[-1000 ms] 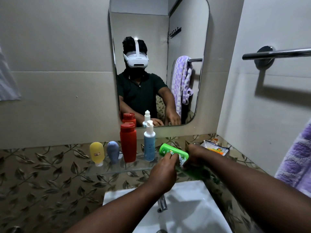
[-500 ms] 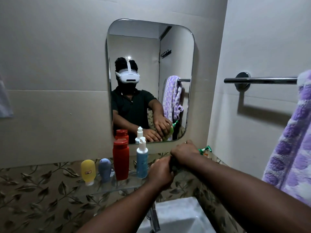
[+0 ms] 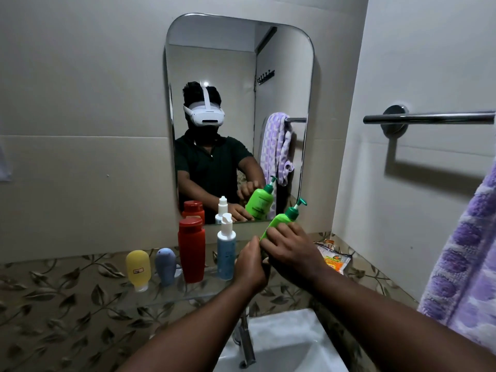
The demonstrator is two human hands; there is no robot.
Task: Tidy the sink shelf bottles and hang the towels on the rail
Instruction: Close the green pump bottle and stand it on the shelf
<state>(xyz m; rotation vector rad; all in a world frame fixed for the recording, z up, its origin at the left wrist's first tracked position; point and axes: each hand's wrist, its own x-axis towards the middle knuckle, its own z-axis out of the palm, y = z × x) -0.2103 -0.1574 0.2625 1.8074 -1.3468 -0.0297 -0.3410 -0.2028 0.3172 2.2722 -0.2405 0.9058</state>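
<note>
A green pump bottle (image 3: 281, 220) leans to the right above the shelf's right end. My right hand (image 3: 291, 252) wraps its body and my left hand (image 3: 251, 267) grips its base. On the glass shelf (image 3: 188, 294) stand a yellow bottle (image 3: 138, 267), a grey-blue bottle (image 3: 166, 265), a tall red bottle (image 3: 192, 249) and a light blue pump bottle (image 3: 226, 251), all upright in a row. A purple and white towel (image 3: 467, 259) hangs at the right edge under the chrome rail (image 3: 429, 118).
A mirror (image 3: 236, 76) above the shelf reflects a person with a white headset and the towel. An orange sachet (image 3: 332, 257) lies on the ledge right of the hands. The white sink (image 3: 281, 345) and its tap (image 3: 245, 342) are below.
The green bottle went from lying sideways to nearly upright, pump on top, with both hands still on it. The view tilted up, then settled closer to the shelf.
</note>
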